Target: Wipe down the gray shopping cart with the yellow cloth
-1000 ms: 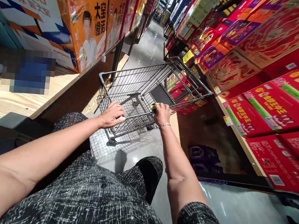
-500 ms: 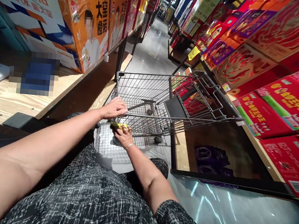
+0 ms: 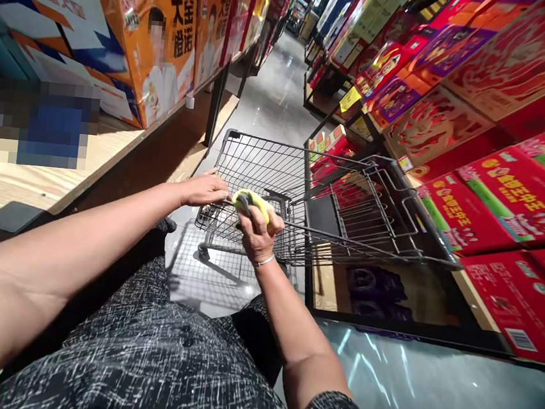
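A grey wire shopping cart [image 3: 346, 239] stands tilted in my view, just ahead of my body. My left hand [image 3: 205, 188] is closed over its near left corner, with the fingers on the top rim. Close by, my right hand [image 3: 258, 238] holds a bunched yellow and dark grey cloth [image 3: 252, 201] at the cart's near top rail. Part of the cloth is hidden under my fingers. Through the wires I see the floor and the cart's lower frame.
Orange drink cartons [image 3: 160, 46] are stacked on a wooden shelf [image 3: 109, 150] at left. Red boxes [image 3: 505, 195] fill the shelf at right, close to the cart. Purple packages [image 3: 374, 291] lie on the lower level. A grey-floored aisle [image 3: 268, 95] runs ahead.
My right hand has moved up and to the right with the cloth, from below the rim to the top rail. The cart has shifted slightly; my left hand stays on its corner.
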A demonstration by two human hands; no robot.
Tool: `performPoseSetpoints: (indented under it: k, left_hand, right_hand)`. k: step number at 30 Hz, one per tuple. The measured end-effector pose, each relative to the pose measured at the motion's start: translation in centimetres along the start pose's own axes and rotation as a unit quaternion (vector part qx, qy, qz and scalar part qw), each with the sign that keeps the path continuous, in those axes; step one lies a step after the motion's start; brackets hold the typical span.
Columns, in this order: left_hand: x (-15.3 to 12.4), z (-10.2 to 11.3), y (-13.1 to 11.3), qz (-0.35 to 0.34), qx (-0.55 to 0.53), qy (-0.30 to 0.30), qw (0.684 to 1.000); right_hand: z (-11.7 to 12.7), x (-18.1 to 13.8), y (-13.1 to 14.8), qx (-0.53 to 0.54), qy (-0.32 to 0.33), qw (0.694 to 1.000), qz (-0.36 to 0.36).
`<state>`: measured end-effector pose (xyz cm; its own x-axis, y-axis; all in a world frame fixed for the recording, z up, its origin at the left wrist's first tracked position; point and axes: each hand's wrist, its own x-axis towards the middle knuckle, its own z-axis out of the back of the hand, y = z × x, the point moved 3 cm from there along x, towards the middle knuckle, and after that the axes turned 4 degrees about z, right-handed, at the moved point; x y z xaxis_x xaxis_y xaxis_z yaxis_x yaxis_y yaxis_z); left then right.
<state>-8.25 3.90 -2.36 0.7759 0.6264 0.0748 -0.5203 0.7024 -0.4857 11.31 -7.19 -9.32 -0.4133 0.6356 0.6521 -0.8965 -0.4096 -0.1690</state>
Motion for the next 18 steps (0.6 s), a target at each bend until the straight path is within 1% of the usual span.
performPoseSetpoints:
  k: [1,2,3,5,7,8,9,10,12,15,17,18]
  left_hand:
    - [-0.1,-0.1,-0.6,0.009,-0.002,-0.001,1.0]
    - [-0.3,-0.3,-1.2,0.015,-0.004,-0.005,1.0]
    - [-0.5,-0.5,-1.8,0.018,-0.005,-0.012,1.0]
    - [-0.9,-1.1,-2.4,0.022,-0.002,-0.032,0.999]
    - [-1.2,-1.5,-2.4,0.032,0.007,-0.055,0.998]
    - [-1.3,-1.6,-2.2,0.037,0.013,-0.062,0.997]
    - [-1.4,-1.6,-2.0,0.041,0.019,-0.065,0.997]
    - [-1.3,-1.5,-1.8,0.044,0.023,-0.065,0.997]
    - [-1.2,-1.3,-1.2,0.04,0.03,-0.065,0.997]
    - [-0.8,-1.0,-0.3,0.024,0.027,-0.073,0.997]
    - [-0.5,-0.8,0.6,0.026,0.03,-0.077,0.996]
    - [-0.3,-0.7,1.0,0.03,0.035,-0.073,0.996]
  right_hand:
    - [-0.4,0.0,-0.1,-0.004,-0.005,1.0,-0.003]
    - [-1.2,-0.2,0.1,0.003,0.013,1.0,0.003]
    - [-2.2,-0.6,0.7,0.016,0.049,0.999,0.014]
    - [-4.7,-2.0,2.4,0.055,0.163,0.984,0.043]
    - [-7.0,-3.8,4.5,0.088,0.299,0.948,0.06]
    - [-7.8,-4.6,5.4,0.098,0.353,0.929,0.062]
    - [-8.3,-5.3,6.2,0.104,0.392,0.912,0.062]
    - [-8.5,-5.8,6.8,0.106,0.416,0.901,0.059]
    - [-8.3,-6.1,7.3,0.104,0.429,0.896,0.055]
    - [-6.4,-5.3,6.3,0.099,0.422,0.899,0.059]
    - [-4.0,-4.1,4.5,0.092,0.379,0.919,0.05]
    - [-2.5,-3.4,3.3,0.083,0.339,0.937,0.036]
